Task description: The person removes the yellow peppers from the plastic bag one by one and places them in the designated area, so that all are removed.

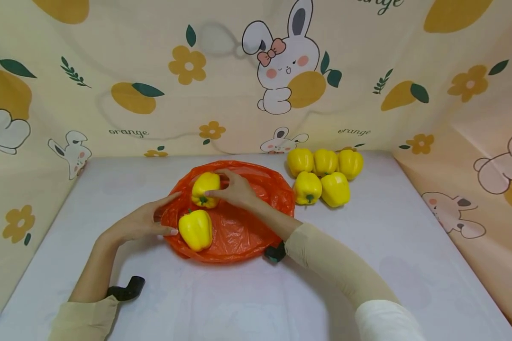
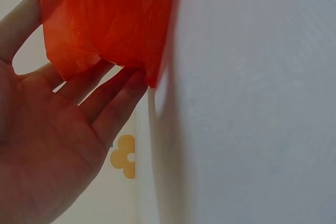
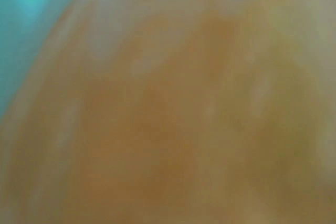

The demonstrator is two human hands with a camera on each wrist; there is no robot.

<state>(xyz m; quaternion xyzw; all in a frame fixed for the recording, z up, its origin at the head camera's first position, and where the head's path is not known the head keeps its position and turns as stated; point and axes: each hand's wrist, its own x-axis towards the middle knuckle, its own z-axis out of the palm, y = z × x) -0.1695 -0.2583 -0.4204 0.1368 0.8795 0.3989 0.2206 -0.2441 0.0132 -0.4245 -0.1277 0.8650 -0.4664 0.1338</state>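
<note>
A red plastic bag lies spread on the table, its mouth facing up. In it sits one yellow bell pepper at the front left. Just behind, my right hand grips another yellow bell pepper over the bag, thumb on its near side. My left hand holds the bag's left rim, with its fingers partly behind the red film in the left wrist view. The right wrist view is only a blur.
Several yellow bell peppers stand grouped in two rows at the back right of the white table, just beyond the bag. Printed cloth walls rise at the back and sides. A black device is on my left wrist.
</note>
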